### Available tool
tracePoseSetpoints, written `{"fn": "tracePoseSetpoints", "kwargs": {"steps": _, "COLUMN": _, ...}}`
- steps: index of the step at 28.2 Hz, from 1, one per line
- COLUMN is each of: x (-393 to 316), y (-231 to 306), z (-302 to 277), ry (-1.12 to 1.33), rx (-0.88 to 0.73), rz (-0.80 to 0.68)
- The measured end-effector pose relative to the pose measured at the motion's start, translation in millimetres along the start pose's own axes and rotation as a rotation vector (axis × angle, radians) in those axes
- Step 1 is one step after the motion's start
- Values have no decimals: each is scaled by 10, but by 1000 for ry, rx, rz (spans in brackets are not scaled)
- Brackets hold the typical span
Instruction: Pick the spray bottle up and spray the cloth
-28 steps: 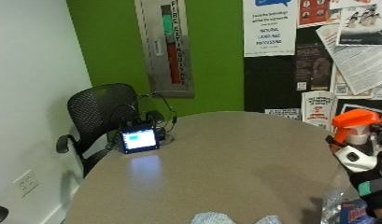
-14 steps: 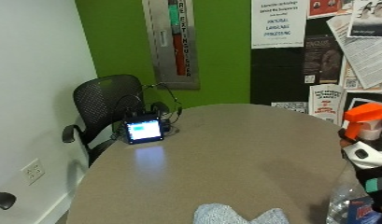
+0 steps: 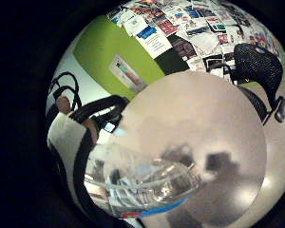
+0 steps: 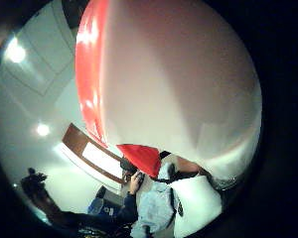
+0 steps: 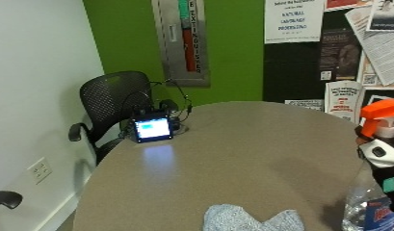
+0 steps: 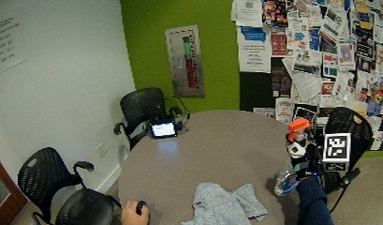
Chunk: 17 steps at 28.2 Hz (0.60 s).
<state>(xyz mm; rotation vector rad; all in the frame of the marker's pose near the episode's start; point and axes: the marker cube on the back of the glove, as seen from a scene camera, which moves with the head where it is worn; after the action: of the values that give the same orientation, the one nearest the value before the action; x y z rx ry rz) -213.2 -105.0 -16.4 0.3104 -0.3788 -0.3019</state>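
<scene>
**Bottle gripped at the table's edge**

Outside view: the spray bottle [image 5: 374,159] stands upright, near the grey cloth [image 5: 253,220].

Wide outside view: the right hand [image 6: 305,161] wraps its fingers round the bottle's neck above the round table [image 6: 222,140].

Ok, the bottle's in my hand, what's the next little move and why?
Probably swing the bottle toward the cloth and aim its orange nozzle down at it. The gloved hand holds the bottle upright near the table's edge, beside the cloth rather than over it, with the nozzle not aimed at it.
</scene>
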Motion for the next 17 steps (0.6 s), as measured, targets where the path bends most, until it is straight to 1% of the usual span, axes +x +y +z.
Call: {"fn": "tracePoseSetpoints", "kwargs": {"steps": 17, "x": -2, "y": -113, "z": -217, "ry": 13, "rx": 21, "rz": 2}}
